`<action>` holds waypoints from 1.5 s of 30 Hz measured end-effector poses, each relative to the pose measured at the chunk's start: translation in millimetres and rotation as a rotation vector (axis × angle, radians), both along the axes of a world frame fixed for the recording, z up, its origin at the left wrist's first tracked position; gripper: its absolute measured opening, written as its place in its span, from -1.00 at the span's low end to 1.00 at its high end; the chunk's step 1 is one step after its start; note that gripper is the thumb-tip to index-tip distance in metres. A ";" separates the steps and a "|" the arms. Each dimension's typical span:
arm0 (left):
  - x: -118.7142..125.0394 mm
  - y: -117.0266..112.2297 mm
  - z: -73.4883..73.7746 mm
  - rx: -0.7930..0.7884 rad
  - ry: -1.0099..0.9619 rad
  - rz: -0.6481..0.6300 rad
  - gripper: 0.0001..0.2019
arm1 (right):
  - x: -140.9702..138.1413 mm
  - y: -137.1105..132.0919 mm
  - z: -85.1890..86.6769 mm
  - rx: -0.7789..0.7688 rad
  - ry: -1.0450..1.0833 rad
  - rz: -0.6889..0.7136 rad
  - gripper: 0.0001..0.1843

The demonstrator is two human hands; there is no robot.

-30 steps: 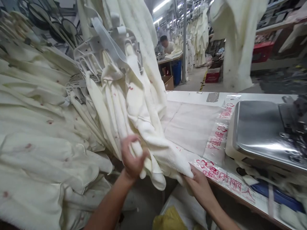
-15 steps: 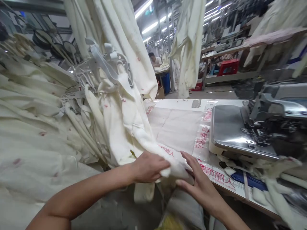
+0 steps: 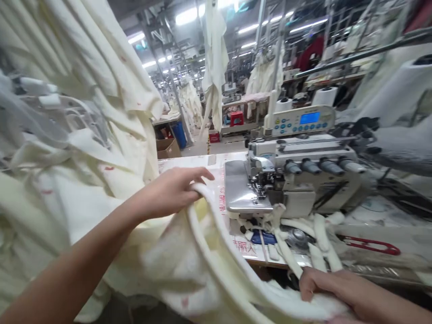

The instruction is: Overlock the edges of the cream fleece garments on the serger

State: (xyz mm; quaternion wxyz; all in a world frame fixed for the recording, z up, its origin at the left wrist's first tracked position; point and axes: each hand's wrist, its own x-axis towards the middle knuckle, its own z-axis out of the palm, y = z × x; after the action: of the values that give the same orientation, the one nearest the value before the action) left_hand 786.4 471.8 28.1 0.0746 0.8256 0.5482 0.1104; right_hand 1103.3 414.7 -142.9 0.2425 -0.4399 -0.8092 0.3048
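Cream garment point(image 3: 178, 265) has been drawn wide, edge exposed, gripped by left hand point(image 3: 168, 193) and apparently right hand point(image 3: 329, 288), overlock machine point(image 3: 300, 202) beyond.

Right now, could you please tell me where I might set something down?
The metal plate looks bare, bordered at right by the sewing machine; a narrow table strip shows beyond the left hand. White fabric strips crowd the machine's front.

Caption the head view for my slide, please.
Left hand and right hand hold cream fabric near a sewing machine.
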 end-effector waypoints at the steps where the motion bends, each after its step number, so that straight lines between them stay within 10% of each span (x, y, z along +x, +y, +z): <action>1: -2.1 14.0 -6.9 -0.093 -0.051 0.023 -0.63 | 6.2 6.0 11.7 -0.113 -0.068 0.166 -0.79; 3: 1.5 42.6 -20.1 -0.057 -0.107 0.144 -0.64 | 2.5 26.3 28.9 -0.149 -0.046 0.253 -0.76; 6: 28.4 64.6 -47.4 0.343 -0.066 0.236 -0.65 | -24.5 63.9 31.1 0.070 0.042 0.015 -0.65; 10: 79.2 45.8 -105.5 0.345 -0.080 -0.142 -0.66 | -47.4 90.3 11.0 0.220 0.002 -0.281 -0.73; 14: 101.1 33.3 -144.6 0.288 -0.126 -0.176 -0.80 | -42.0 92.3 7.6 0.176 -0.018 -0.270 -0.80; 18: 99.7 44.2 -144.8 0.198 -0.171 -0.155 -0.85 | -36.9 93.7 18.3 0.061 0.053 -0.192 -0.80; 27: 109.6 61.2 -139.2 0.094 -0.165 -0.030 -0.88 | -46.5 101.1 16.4 0.087 -0.036 -0.486 -0.75; 45: 109.8 63.9 -141.6 0.125 0.022 -0.002 -0.87 | -50.6 76.7 -30.4 0.875 0.105 -0.793 -0.74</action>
State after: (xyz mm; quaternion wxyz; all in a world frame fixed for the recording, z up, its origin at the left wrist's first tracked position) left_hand 896.2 535.7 -113.5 0.0169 0.8304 0.5402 0.1353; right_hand 1052.7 491.4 -173.3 0.5366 -0.5523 -0.6202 -0.1496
